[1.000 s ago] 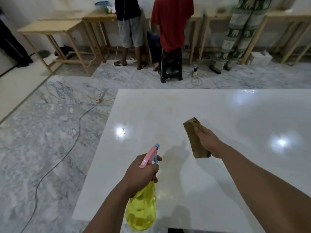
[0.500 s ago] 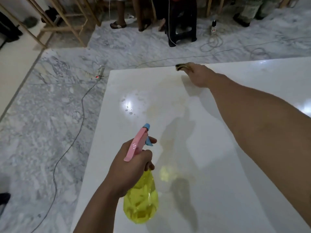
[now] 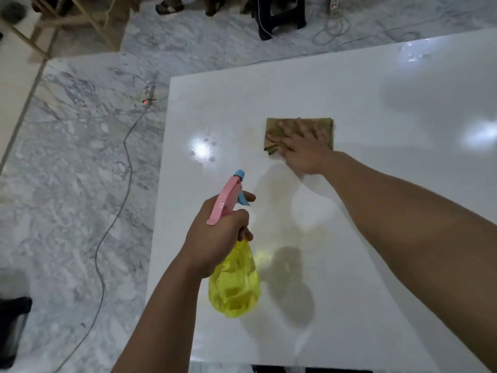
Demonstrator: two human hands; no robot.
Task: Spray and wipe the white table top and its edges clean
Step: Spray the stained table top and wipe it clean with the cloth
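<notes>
A yellow spray bottle (image 3: pixel 235 285) with a pink head and blue trigger is being gripped by the left hand (image 3: pixel 217 238), whose fingers are curled round the neck; one finger is being held out along the blue trigger. The bottle is being held in the air above the near left part of the white table top (image 3: pixel 376 251), nozzle pointing away from the person, and its shadow is being cast on the surface just to its right. A folded brown cloth (image 3: pixel 277 130) is being pressed flat against the table top by the right hand (image 3: pixel 301 146), with the fingers spread and straight over it. The cloth is lying toward the far left part of the surface, near the far edge but not touching it; its right end is showing beyond the fingers. Droplets are being picked out by a bright light reflection (image 3: pixel 201 150) to the left of the cloth. A faint yellowish smear is being seen between cloth and bottle. On the marble floor (image 3: pixel 67 184) to the left, a power strip (image 3: pixel 148 96) with a red light is lying, its cable (image 3: pixel 113 224) trailing toward the person.
</notes>
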